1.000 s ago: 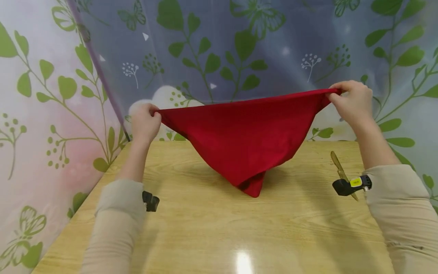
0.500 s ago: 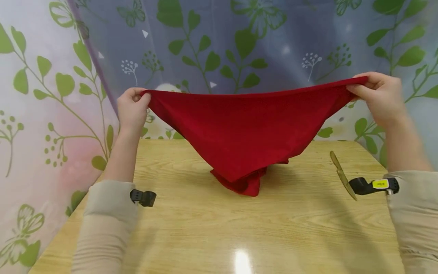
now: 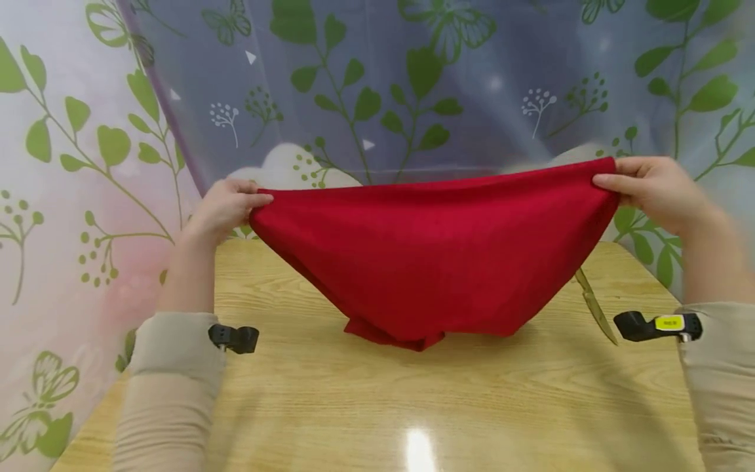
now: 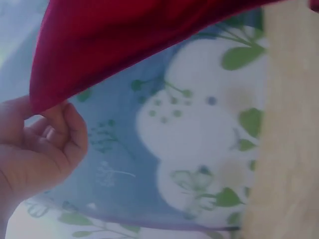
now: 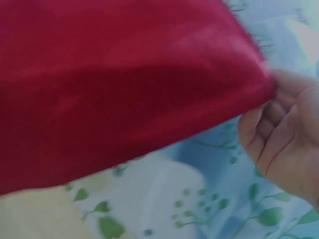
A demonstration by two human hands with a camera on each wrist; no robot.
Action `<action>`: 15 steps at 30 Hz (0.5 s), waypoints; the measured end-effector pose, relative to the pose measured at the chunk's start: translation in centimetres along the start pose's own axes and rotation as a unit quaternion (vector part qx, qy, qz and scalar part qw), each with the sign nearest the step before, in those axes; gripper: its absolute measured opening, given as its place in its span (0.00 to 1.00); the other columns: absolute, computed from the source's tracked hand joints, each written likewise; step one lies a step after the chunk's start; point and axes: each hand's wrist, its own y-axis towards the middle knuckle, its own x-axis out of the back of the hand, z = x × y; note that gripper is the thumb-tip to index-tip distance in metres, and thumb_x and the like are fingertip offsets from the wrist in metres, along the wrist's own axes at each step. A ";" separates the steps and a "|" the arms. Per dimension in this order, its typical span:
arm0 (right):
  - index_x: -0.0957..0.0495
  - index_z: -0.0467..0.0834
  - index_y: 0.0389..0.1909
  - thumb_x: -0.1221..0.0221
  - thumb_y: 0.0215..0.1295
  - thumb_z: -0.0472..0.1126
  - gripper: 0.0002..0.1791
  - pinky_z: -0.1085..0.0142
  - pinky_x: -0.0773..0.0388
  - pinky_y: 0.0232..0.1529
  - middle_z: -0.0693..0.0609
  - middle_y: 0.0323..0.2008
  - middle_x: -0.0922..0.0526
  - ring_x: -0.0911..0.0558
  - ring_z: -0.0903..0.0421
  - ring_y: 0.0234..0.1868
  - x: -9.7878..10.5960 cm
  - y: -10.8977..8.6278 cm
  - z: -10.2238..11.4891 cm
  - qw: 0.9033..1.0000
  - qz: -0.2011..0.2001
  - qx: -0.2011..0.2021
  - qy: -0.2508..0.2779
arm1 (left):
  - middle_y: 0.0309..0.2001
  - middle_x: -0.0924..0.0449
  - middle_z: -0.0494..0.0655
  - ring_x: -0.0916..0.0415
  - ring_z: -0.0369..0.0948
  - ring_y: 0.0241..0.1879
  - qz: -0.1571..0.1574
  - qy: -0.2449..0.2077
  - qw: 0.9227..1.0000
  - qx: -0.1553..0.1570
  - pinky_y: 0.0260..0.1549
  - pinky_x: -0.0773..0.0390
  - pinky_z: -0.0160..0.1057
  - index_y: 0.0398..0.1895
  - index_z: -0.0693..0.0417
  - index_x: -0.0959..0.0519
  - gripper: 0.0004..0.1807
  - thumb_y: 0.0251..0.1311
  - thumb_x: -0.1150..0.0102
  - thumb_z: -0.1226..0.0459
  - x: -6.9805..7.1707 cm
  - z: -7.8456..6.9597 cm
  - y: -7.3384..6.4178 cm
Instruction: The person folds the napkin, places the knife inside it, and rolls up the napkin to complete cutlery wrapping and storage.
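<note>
Wood-grain table [image 3: 472,400], knife [image 3: 600,313] at right
The gold-coloured knife lies aslant (its handle partly hidden), blade pointing toward the person.

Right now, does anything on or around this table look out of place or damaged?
One thing: a knife lies aslant on the table, its far end hidden behind the red cloth that the left hand and right hand hold up. It seems a stray beside cloth work. No spill or tear shows.

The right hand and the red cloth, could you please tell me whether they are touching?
Touching. The head view shows it plainly: the right hand pinches the red cloth at an upper corner, its thumb lying over the front.
</note>
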 end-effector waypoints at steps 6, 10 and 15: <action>0.25 0.35 0.42 0.47 0.67 0.46 0.17 0.63 0.24 0.33 0.51 0.28 0.23 0.24 0.56 0.28 -1.8 1.4 -4.3 0.961 0.121 -0.108 -0.224 | 0.24 0.33 0.43 0.31 0.34 0.22 0.067 0.084 0.992 0.072 0.30 0.25 0.35 0.31 0.64 0.30 0.09 0.61 0.45 0.65 -2.4 4.3 1.9; 0.28 0.37 0.26 0.46 0.66 0.40 0.12 0.65 0.26 0.28 0.50 0.22 0.28 0.28 0.57 0.23 -3.1 1.7 -7.2 0.942 0.164 -0.115 -0.268 | 0.31 0.27 0.49 0.27 0.37 0.26 0.103 0.138 0.982 0.079 0.36 0.24 0.39 0.35 0.68 0.25 0.08 0.60 0.45 0.67 -4.1 6.7 2.4; 0.41 0.46 0.16 0.44 0.63 0.39 0.19 0.66 0.36 0.22 0.52 0.17 0.34 0.36 0.59 0.18 -4.6 1.7 -9.7 0.935 0.132 -0.094 -0.316 | 0.17 0.34 0.44 0.39 0.37 0.19 0.072 0.257 0.963 0.041 0.24 0.32 0.36 0.18 0.61 0.26 0.09 0.54 0.49 0.70 -5.7 8.4 2.7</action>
